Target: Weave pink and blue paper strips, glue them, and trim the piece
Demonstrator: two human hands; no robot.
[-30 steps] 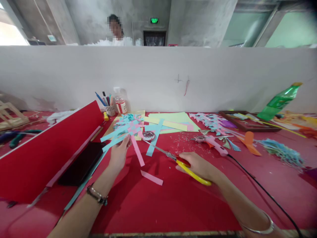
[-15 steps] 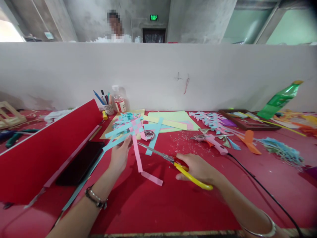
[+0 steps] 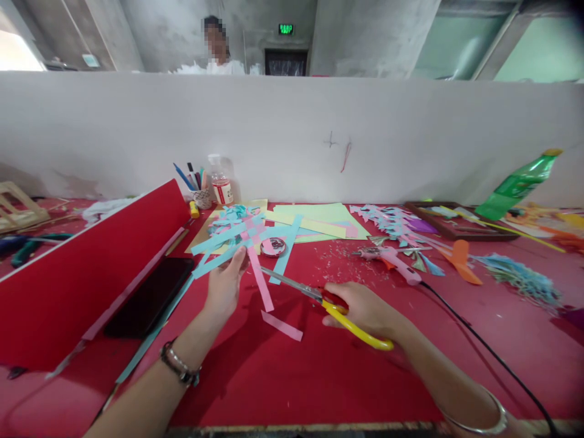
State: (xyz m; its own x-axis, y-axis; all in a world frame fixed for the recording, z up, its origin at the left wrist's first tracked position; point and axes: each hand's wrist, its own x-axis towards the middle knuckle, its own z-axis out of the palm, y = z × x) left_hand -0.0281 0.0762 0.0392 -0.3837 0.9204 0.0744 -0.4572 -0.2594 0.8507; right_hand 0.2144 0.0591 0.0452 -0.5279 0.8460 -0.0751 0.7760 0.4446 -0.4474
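Note:
My left hand (image 3: 227,281) pinches the lower edge of a woven paper piece (image 3: 253,227) made of crossed pink and light blue strips. One pink strip (image 3: 261,281) hangs from it toward me. In my right hand (image 3: 360,310) are scissors (image 3: 314,293) with one yellow and one red handle. Their blades point left, the tip beside the hanging strip; whether it touches cannot be made out. A loose pink paper piece (image 3: 281,325) lies on the red tabletop just below the strip's end. Behind the woven piece sits a small round tin (image 3: 273,246).
A pink glue gun (image 3: 396,264) with a black cord lies right of the scissors. To the left are a black phone-like slab (image 3: 150,298) and a red upright board (image 3: 100,274). Paper sheets (image 3: 319,213), a pen cup (image 3: 201,198) and bottles stand farther back. Someone is beyond the partition (image 3: 283,134).
The woven piece has turned slightly in my left hand, so the pink strip's lower end has swung right and up. It now hangs apart from the loose pink piece. The scissors stay almost still.

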